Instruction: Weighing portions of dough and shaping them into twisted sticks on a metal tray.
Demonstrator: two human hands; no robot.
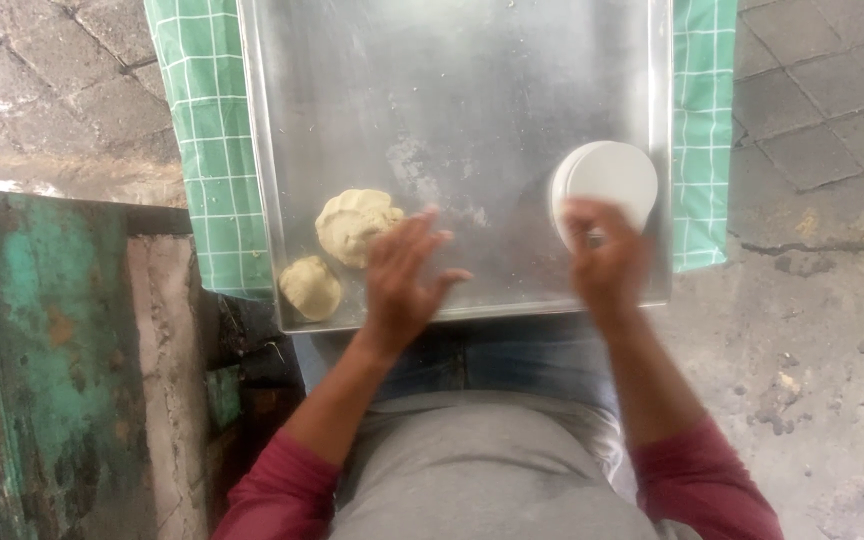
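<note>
Pale dough is seen in two lumps at the lower left of the metal tray [472, 90]: a larger dough lump [355, 225] and a smaller dough ball [310, 287]. The left hand [404, 275] is spread flat and empty just beside the larger lump. A white bowl [607, 185], right of centre, is gripped at its near rim by the right hand [607, 265]. Soft, tacky handling is judged likely; the dough would best be scooped from beneath.
</note>
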